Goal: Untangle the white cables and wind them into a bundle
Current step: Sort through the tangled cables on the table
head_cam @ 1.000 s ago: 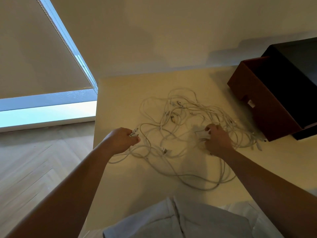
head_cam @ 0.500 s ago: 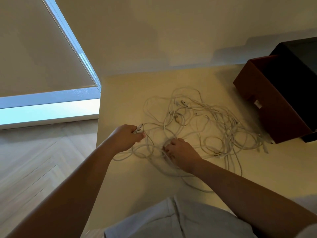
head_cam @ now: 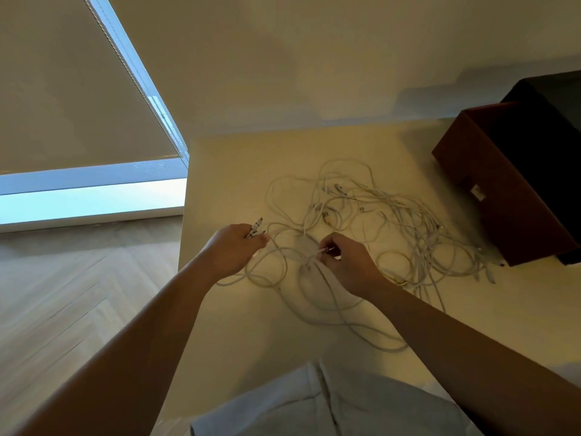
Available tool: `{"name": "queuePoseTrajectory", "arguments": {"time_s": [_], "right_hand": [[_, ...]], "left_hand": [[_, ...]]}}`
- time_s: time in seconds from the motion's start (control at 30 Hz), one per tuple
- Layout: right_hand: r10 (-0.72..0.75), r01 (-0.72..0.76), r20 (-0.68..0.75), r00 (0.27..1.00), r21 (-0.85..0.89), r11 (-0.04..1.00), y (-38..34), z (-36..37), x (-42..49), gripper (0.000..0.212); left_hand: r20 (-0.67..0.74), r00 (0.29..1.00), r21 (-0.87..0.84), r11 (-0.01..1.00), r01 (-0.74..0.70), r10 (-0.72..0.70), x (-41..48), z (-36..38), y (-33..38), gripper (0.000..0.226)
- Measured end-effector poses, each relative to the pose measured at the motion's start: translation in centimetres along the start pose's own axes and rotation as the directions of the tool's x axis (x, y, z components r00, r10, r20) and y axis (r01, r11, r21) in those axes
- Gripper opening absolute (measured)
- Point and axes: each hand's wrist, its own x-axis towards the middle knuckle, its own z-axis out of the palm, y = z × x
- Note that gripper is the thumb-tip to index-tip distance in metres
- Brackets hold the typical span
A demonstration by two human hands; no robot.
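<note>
On the pale tabletop (head_cam: 226, 171), a loose tangle of white cables (head_cam: 405, 212) lies spread from the middle toward the right. Its densest loops sit just beside the near-left corner of a dark red-brown box (head_cam: 509, 215), and a few long loops trail toward the near edge.

The left hand (head_cam: 232, 250) is at the left fringe of the tangle. Its fingers are curled round a small clutch of plug ends (head_cam: 256, 228) that stick out of the fist toward the far side, and their cords drop from the hand back into the heap. The right hand (head_cam: 349, 262), just to the right and over the tangle, pinches a single plug (head_cam: 323, 249) between thumb and fingertips. That plug's cord runs down from the pinch into the loops below. It looks lifted off the surface, though the steep angle makes that hard to judge. The hands are near each other but apart, and bare forearms (head_cam: 141, 335) reach in from the near side.

The box stands at the right of the table and bears a small pale label (head_cam: 478, 192) on its side. A plain wall (head_cam: 314, 58) rises behind the table. On the left, a roller blind (head_cam: 63, 105) covers most of a window (head_cam: 94, 199), leaving a bright strip at its foot, above a herringbone wood floor (head_cam: 63, 309). A light garment (head_cam: 298, 404) fills the near edge.
</note>
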Motion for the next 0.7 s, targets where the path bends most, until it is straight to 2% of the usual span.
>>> {"name": "queuePoseTrajectory", "arguments": {"time_s": [0.23,0.37,0.47,0.57,0.7], "right_hand": [[0.186,-0.137,-0.163,0.969,0.272,0.953,-0.2,-2.6,-0.5,0.013],[0.273,-0.117,-0.179,0.945,0.595,0.795,-0.9,-4.0,-0.3,0.017],[0.283,-0.095,-0.146,0.948,0.719,0.688,-1.9,-4.8,-0.2,0.017],[0.248,-0.067,-0.133,0.960,0.747,0.661,-3.2,-5.2,-0.3,0.018],[0.203,-0.026,-0.105,0.974,0.829,0.558,-5.1,-5.6,-0.6,0.023]], "left_hand": [[-0.008,1.000,0.037,0.999,0.009,-0.008,0.0,0.3,0.5,0.035],[-0.052,0.999,0.111,0.994,0.019,-0.013,0.3,-0.1,0.5,0.038],[-0.056,0.998,0.096,0.995,-0.001,0.007,0.2,-0.2,0.9,0.036],[-0.067,0.997,0.030,0.998,-0.048,0.050,0.1,-0.1,1.4,0.038],[-0.039,0.995,-0.197,0.976,-0.093,0.087,-0.2,-0.2,2.1,0.037]]}}
